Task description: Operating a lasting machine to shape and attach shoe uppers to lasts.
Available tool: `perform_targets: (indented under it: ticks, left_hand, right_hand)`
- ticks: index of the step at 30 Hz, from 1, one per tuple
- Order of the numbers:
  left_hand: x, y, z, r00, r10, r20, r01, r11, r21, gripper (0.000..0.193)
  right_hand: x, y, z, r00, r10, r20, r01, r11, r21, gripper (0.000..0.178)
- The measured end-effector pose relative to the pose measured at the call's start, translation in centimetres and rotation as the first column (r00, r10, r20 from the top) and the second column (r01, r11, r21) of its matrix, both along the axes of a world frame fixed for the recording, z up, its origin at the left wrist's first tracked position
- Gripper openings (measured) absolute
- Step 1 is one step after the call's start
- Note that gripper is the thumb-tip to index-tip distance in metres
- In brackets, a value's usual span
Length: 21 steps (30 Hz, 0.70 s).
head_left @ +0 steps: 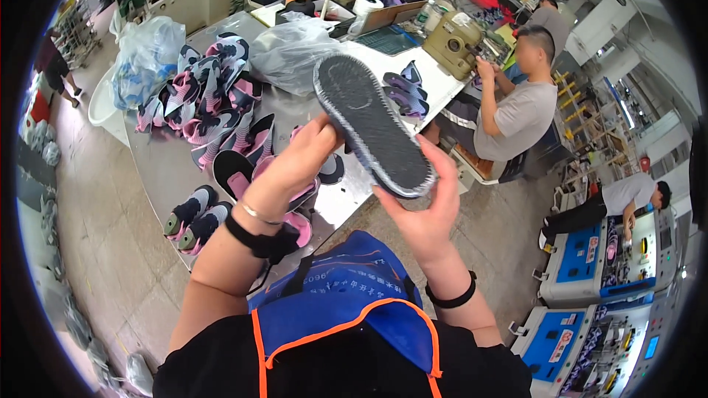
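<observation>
I see shoe (375, 125) up above worktop (341, 199), underside facing me. Left hand (313, 151) grips side, right hand (424, 203) clasps end; thumb slipping could twist shoe loose.

The place was a shoe-making workshop, shown by an upturned shoe (372, 125) with a pale edge and a heap of pink-and-navy shoe uppers (217, 92) on a metal table (343, 210). Beyond, a worker (523, 114) sat near an olive-coloured machine (452, 40), and blue-panelled machines (579, 254) stood along the right side.
</observation>
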State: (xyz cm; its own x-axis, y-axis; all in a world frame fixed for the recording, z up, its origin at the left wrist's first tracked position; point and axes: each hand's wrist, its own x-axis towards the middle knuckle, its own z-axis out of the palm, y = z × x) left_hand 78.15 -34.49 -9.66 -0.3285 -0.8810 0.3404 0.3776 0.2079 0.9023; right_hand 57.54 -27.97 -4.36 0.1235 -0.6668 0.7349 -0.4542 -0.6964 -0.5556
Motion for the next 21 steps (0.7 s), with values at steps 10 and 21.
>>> perform_targets:
  ticks: [10,21]
  left_hand:
    - [-5.1,-1.3,-0.1,0.807,0.257,-0.531,0.117,0.812,0.571,0.036]
    - [-4.9,-1.8,-0.1,0.874,0.341,-0.346,-0.008,0.722,0.692,0.032]
  right_hand:
    - [0.0,0.8,-1.7,0.993,0.086,0.08,-0.101,0.974,0.205,0.063]
    - [-0.4,0.7,-1.7,0.997,0.056,0.048,-0.064,0.978,0.199,0.032]
